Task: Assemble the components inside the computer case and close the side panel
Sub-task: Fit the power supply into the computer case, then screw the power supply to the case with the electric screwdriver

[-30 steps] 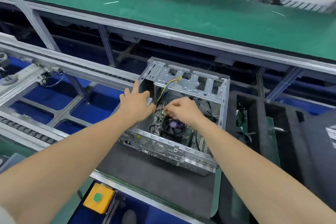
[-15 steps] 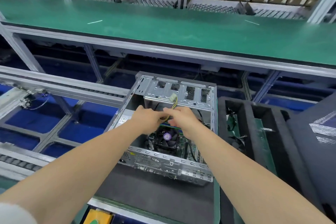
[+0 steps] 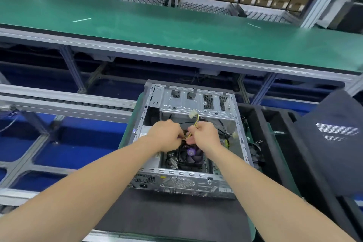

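Head view. Open computer case (image 3: 176,181) flat on the dark mat (image 3: 167,214) of the worktop, opening upward, drive cage (image 3: 196,102) at the far end, CPU fan (image 3: 191,155) toward the near end.

Over the middle of that opening, left grip (image 3: 167,135) and right grip (image 3: 205,134) almost knuckle to knuckle. Both curled, pinching the yellow-and-black wire bundle (image 3: 196,121) where it passes between them.

From the right grip, rises up and away toward the far end, long axis roughly near-to-far. Ends in a white connector (image 3: 193,113), free in the air just short of the drive cage.

Connector nearer the right grip, so likely that side's to steer. Impossible to tell which socket awaits it.

Apparently the side panel (image 3: 334,143): dark, vented, off beyond the case's right edge, past the foam tray (image 3: 275,155), not yet fitted.
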Tool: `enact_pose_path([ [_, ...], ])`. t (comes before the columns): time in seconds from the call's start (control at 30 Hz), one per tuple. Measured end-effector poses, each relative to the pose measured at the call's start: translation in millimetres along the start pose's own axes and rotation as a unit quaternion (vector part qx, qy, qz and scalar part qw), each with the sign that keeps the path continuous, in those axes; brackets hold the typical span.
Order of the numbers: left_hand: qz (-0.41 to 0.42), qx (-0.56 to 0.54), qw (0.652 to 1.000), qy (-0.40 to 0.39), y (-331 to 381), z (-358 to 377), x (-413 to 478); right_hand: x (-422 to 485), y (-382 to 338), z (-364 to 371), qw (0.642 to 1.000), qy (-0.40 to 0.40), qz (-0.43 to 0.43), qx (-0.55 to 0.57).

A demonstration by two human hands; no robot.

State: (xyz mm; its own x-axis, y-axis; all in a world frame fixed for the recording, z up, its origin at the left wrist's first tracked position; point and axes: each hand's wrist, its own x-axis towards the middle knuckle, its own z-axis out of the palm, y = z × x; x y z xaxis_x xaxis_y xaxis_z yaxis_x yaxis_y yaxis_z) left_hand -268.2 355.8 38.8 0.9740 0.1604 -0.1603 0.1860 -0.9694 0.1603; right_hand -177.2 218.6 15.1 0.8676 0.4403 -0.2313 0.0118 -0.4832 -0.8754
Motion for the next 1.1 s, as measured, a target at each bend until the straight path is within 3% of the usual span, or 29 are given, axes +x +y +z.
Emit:
enact_pose_path([
  [0.13, -0.017, -0.059, 0.998, 0.009, -3, -3, 1, 16, 2, 4, 0.993, 0.027, 0.115, 0.025],
  [0.27, -0.007, 0.02, 1.0, -0.016, -3, -3, -5, 23, 11, 2, 0.983, 0.052, 0.166, -0.051],
  [0.37, -0.009, 0.032, 0.999, -0.01, 0, -3, -7, 33, 11, -6, 0.971, 0.004, 0.216, 0.099],
  [0.43, -0.01, 0.033, 0.999, -0.011, 1, -3, -8, 38, 12, -6, 0.949, 0.022, 0.242, 0.203],
  [0.53, -0.021, 0.039, 0.999, -0.004, 1, -1, -7, 47, 13, 2, 0.953, 0.044, 0.186, 0.235],
  [0.63, -0.046, 0.049, 0.998, 0.011, 5, 3, -5, 41, 11, 15, 0.961, -0.011, 0.143, 0.236],
  [0.73, -0.103, -0.016, 0.993, 0.048, 15, 4, 2, 38, 13, 11, 0.994, -0.049, 0.088, 0.044],
  [0.87, -0.126, -0.086, 0.982, 0.109, 50, 1, 20, 27, -12, -35, 0.989, -0.113, -0.001, -0.099],
  [0.97, -0.124, -0.157, 0.967, 0.155, 87, -8, 33, 18, -28, -85, 0.987, -0.121, -0.069, -0.084],
  [1.1, -0.118, -0.278, 0.935, 0.184, 152, -22, 58, 16, -8, -167, 0.991, -0.101, -0.083, 0.022],
])
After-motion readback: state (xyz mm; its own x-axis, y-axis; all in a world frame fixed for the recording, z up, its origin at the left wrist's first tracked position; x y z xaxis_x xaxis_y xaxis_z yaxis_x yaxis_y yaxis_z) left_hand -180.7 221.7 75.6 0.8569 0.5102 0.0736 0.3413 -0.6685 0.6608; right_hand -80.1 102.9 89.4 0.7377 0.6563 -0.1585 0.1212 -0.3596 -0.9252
